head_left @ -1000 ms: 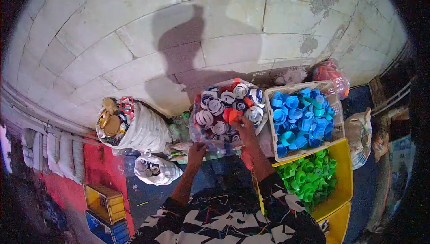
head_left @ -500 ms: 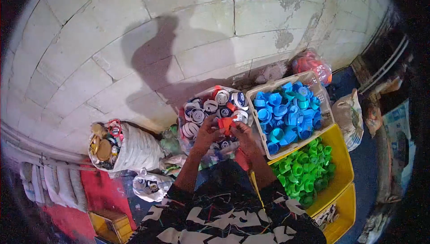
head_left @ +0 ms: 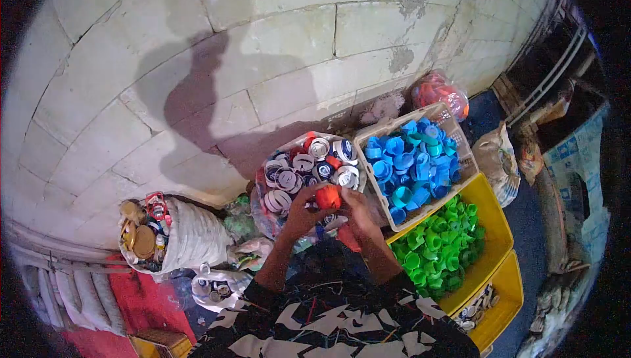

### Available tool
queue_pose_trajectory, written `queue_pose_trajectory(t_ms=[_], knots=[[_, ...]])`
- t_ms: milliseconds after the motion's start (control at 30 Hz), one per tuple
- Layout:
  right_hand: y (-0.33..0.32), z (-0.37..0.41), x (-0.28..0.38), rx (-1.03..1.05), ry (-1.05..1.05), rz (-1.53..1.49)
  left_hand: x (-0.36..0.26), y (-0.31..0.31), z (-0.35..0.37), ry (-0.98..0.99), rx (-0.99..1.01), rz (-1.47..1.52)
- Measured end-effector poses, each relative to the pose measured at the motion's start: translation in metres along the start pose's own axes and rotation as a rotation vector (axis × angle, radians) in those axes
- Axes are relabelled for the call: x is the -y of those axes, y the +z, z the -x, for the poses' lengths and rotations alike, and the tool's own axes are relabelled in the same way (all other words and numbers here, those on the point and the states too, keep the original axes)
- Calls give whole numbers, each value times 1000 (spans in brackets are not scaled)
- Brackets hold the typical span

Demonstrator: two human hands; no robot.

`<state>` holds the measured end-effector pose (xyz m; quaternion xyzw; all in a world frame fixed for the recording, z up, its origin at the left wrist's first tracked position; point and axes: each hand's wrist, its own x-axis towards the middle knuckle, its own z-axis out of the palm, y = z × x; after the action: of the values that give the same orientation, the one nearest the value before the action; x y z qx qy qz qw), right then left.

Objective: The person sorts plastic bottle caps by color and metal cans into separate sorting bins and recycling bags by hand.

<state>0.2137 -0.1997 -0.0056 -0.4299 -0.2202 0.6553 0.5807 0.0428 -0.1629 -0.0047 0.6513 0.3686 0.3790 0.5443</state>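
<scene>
An orange-red plastic cap (head_left: pixel 328 196) is held up in front of my chest between my two hands. The fingers of my left hand (head_left: pixel 302 215) close on its left and lower side. My right hand (head_left: pixel 357 212) has its fingertips against the right side. Just beyond both hands stands a clear bag of white and dark-blue caps (head_left: pixel 288 179), with a few red pieces among them. Some red material (head_left: pixel 348 236) shows below my right hand, partly hidden by the wrist.
A beige crate (head_left: pixel 402 225) of blue caps stands to the right, and a yellow crate (head_left: pixel 494 226) of green caps is nearer. Another yellow bin (head_left: pixel 511 286) holds pale pieces. On the left are a white sack (head_left: pixel 197 233) and a smaller white bag (head_left: pixel 235 286). A block wall (head_left: pixel 282 36) rises behind.
The orange-red cap has been turned in my hands and now shows a rounded face. My view has shifted slightly, with the crates appearing a little further left.
</scene>
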Motion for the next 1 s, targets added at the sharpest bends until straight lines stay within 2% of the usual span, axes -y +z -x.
queue_pose_trajectory(t_ms=[67,100,167,267,367,400,500,600,700,800,900,933,1000], knots=[[-17,-14,-20,-33,-61,337,-1,-1,0,146,-15,-186],[-17,-13,-22,-52,-77,347,-5,-2,-1,222,-26,-278],[-15,-12,-25,-88,-107,365,-13,-6,1,210,-24,-166],[-1,-3,-16,-263,-100,139,-9,-11,3,173,-17,-84],[20,17,4,-270,-94,-106,-4,-15,9,147,-11,-16],[15,19,0,-315,-86,-52,-7,-15,10,143,-12,12],[13,19,-8,-444,-46,16,-20,-18,13,265,60,-235],[17,24,-7,-484,-88,-69,-19,-17,19,301,106,-286],[-13,16,-22,-476,-107,73,-11,-19,24,309,98,-305],[-22,25,-20,-373,-181,196,-7,-16,27,333,50,-237],[-11,41,-6,-303,-79,-415,-10,-13,32,336,3,-253],[-6,51,-2,-283,-117,-360,-2,-8,34,78,92,-48],[5,65,7,-388,-69,-459,4,4,38,92,105,212]])
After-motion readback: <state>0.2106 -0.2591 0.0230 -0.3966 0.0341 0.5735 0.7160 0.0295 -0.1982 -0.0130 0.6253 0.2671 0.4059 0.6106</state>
